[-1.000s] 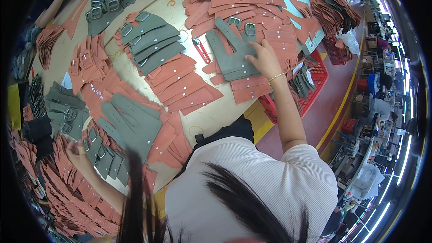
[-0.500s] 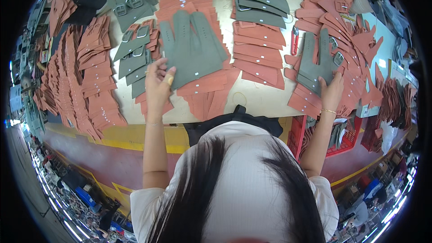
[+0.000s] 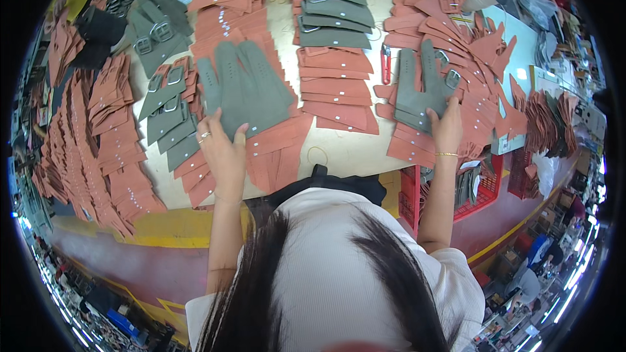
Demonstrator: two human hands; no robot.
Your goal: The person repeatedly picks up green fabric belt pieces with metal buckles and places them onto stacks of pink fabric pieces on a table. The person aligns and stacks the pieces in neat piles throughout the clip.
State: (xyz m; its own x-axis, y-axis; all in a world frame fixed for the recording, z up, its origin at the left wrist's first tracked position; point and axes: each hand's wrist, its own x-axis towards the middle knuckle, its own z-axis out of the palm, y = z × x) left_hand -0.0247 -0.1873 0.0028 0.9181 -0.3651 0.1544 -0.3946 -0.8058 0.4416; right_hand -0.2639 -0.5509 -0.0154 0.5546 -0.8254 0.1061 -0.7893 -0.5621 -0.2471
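Several dark green leather pieces are spread over a table stacked with salmon-red ones. My left hand [image 3: 223, 153] is at the lower left edge of a wide green leather panel [image 3: 244, 107] with hole-punched straps. Its fingers and thumb are apart and touch that edge; the fingertips are partly hidden. Farther right, my right hand [image 3: 447, 129] grips the lower right edge of a green two-strap leather piece [image 3: 412, 101], thumb on top. That piece lies over red leather pieces [image 3: 417, 146]. Left of the panel sit green pieces with metal buckles [image 3: 175, 101].
In the middle stand overlapping green buckled pieces [image 3: 334, 13] and red pieces [image 3: 338, 88]. A red-handled cutter [image 3: 386, 65] lies beside them. Long rows of red pieces [image 3: 85, 143] cover the left end. A red crate [image 3: 490, 197] stands below the table at right.
The whole view has shifted, so the table appears lower and farther left. My left hand has moved slightly right along the panel's lower edge. My right hand stays at the two-strap piece.
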